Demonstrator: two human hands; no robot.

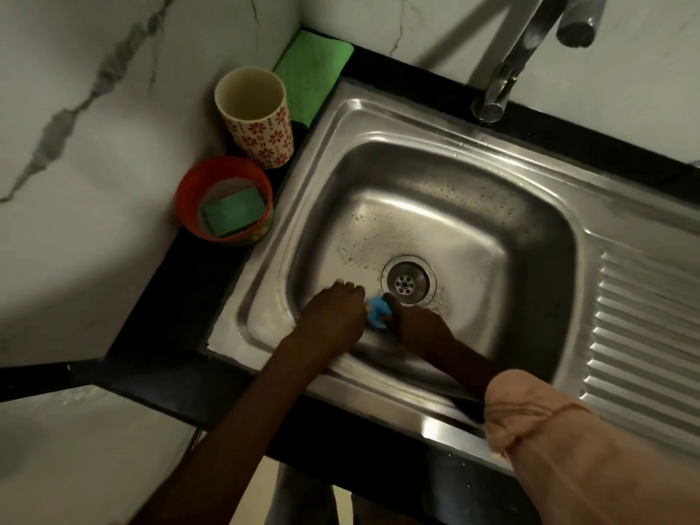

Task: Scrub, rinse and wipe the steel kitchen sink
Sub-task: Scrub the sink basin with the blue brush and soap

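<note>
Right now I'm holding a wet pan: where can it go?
The ribbed drainboard right of the basin is bare. The left ledge is crowded: cup, orange tub, green cloth. Both hands fill the basin.

A flowered cup (254,115) stands beside an orange tub (223,200) on the counter.

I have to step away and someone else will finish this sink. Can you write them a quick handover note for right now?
Left hand and right hand are both down in the basin, holding a blue scrubber between them, just beside the drain.
Sink: suds on the basin floor, so scrubbing is under way.
Tap shows no water running.
Green cloth lies folded at the back corner.
Left: finish scrubbing, rinse, wipe.
</note>
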